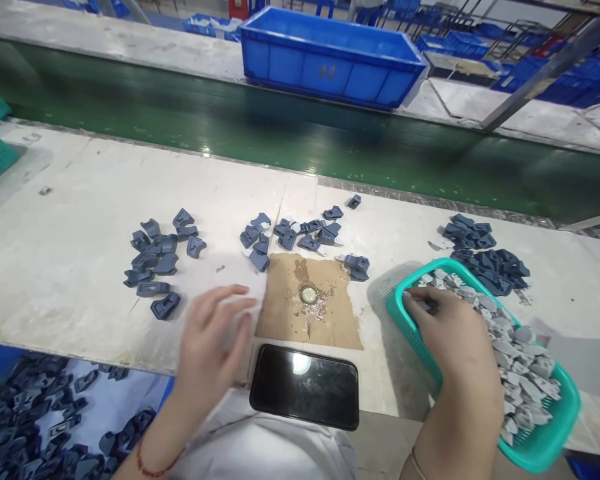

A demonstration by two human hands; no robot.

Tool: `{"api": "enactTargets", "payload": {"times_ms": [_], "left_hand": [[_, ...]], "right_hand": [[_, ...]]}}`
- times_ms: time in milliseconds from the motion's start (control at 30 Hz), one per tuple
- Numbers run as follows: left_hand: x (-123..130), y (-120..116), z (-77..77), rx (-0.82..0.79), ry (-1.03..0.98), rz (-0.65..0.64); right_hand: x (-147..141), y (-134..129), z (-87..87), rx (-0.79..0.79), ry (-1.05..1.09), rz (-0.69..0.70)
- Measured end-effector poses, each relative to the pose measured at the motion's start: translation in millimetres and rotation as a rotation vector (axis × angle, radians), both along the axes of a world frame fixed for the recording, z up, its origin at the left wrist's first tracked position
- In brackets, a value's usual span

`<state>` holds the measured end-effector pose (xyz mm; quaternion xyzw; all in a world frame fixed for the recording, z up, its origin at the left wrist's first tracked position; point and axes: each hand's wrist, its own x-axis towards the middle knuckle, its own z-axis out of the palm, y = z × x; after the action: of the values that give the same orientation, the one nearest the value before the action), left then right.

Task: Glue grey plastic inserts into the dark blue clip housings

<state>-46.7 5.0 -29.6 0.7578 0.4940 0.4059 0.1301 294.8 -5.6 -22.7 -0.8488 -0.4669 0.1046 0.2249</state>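
Note:
My left hand (217, 340) hovers over the table, fingers spread and curved, with nothing visible between them; it is a little blurred. It is just left of a brown cardboard piece (285, 313) bearing a small round dish of liquid (309, 295). My right hand (445, 327) reaches into a turquoise basket (563, 427) of light grey plastic parts (520, 360). Its thumb and fingers are pinched together at the basket's left end; what they hold is hidden. Dark blue-grey plastic parts (155, 253) lie loose to the left, with more such parts (310, 241) behind the cardboard.
A black phone (305, 387) lies at the table's front edge. Another pile of dark parts (490, 267) sits behind the basket. At lower left, a blue bin holds many dark parts (40, 413). Beyond the green conveyor belt (205, 127) stands a large blue crate (330, 63).

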Motion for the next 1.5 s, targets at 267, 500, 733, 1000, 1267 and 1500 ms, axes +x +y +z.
{"api": "enactTargets", "payload": {"times_ms": [267,500,733,1000,1267,1500], "left_hand": [[-85.1,-1.6,-9.9,-0.17,0.358,0.372],[-74.4,-8.3,-13.3,-0.103,0.19,0.323],[-49.9,-16.1,-2.5,-0.401,-0.127,0.249],[7.2,-2.8,-3.1,-0.689,-0.542,-0.139],[41.9,1.5,-14.6,-0.671,-0.597,-0.221],[41.9,-1.3,-17.9,-0.715,-0.554,-0.227]], "right_hand": [[-11.0,-2.3,7.3,0.09,0.229,-0.148],[-21.2,-9.2,19.5,0.375,0.566,-0.301],[-63.2,-16.7,12.4,0.644,0.854,-0.031],[-86.4,-8.4,-7.9,0.475,0.973,0.031],[-99.6,6.0,-15.4,0.518,0.596,0.207],[-105.6,3.3,-20.7,0.447,0.438,0.407]]}}
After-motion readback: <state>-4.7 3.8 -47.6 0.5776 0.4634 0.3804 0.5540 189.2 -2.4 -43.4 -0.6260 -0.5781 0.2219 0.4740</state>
